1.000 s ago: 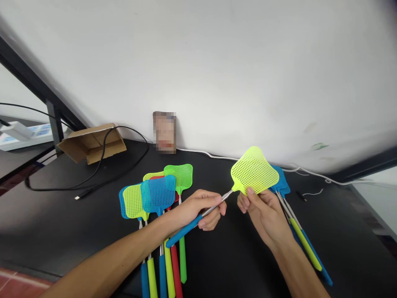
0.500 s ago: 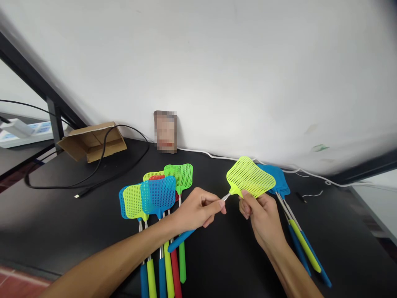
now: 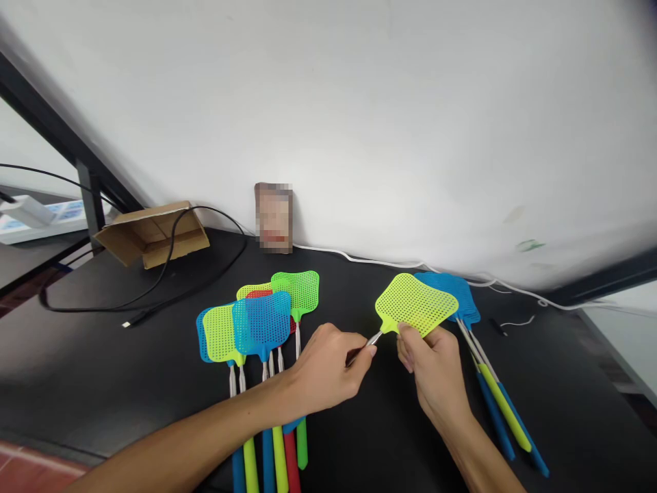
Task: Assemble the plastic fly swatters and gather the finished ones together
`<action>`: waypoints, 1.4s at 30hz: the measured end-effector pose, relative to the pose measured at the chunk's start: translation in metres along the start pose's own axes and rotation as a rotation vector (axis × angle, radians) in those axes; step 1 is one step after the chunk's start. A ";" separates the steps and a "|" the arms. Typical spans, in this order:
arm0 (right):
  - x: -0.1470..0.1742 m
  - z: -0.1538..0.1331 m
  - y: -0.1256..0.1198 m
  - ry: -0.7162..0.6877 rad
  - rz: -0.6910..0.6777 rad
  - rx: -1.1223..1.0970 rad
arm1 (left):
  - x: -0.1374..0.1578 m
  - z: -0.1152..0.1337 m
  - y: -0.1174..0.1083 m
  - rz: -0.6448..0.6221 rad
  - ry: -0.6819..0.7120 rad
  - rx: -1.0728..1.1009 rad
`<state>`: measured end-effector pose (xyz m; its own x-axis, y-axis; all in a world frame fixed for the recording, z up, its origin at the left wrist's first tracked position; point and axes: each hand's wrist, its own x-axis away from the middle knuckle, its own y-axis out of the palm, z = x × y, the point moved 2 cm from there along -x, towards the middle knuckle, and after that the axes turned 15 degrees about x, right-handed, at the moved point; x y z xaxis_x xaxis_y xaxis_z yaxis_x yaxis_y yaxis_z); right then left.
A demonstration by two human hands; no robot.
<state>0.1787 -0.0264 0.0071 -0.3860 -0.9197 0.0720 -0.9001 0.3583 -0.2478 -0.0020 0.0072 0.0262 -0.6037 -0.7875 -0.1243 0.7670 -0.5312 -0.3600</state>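
We hold a yellow fly swatter (image 3: 415, 305) in both hands above a black table (image 3: 102, 370), a little right of the middle of the view. Its perforated head tilts nearly flat and points away from us toward the wall. Our right hand (image 3: 434, 366) pinches the near edge of the head where it joins the thin metal rod, thumb on top and fingers beneath. Our left hand (image 3: 323, 370) is closed around the rod just beside the head, fingertips pressed together on the metal. The swatter's blue grip sits under that hand and is mostly hidden; only a small blue end shows below the wrist.

Just behind the yellow head, partly covered by it, a small group of swatters (image 3: 465, 301) lies on the table with blue heads and blue and yellow handles running toward our right.

To our left, a larger bundle of swatters (image 3: 259, 318) lies on the table, heads overlapping in blue, yellow, green and red, handles pointing toward us.

Farther left, a flattened cardboard box (image 3: 154, 233) rests near the wall with a black cable (image 3: 169, 274) looping over it. A white cable (image 3: 359, 259) runs along the foot of the white wall.
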 end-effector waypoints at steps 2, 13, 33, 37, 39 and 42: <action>0.002 -0.004 0.001 -0.017 -0.010 0.008 | -0.002 0.001 -0.002 0.018 -0.011 0.021; 0.029 -0.022 0.033 -0.342 -0.338 0.394 | -0.017 -0.005 -0.021 0.233 -0.096 0.758; 0.010 -0.008 -0.111 -0.151 0.222 1.474 | -0.021 -0.021 -0.015 0.281 -0.175 0.927; 0.006 0.004 -0.132 0.030 0.089 1.621 | -0.021 -0.026 -0.013 0.273 -0.139 0.915; 0.006 0.008 -0.134 0.048 0.056 1.630 | -0.020 -0.027 -0.015 0.283 -0.121 0.915; 0.008 0.007 -0.131 0.011 0.107 1.625 | -0.021 -0.027 -0.018 0.307 -0.115 0.909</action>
<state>0.2950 -0.0815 0.0331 -0.4367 -0.8996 -0.0072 0.2759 -0.1263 -0.9529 -0.0092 0.0413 0.0104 -0.3612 -0.9324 0.0150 0.7923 -0.2983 0.5322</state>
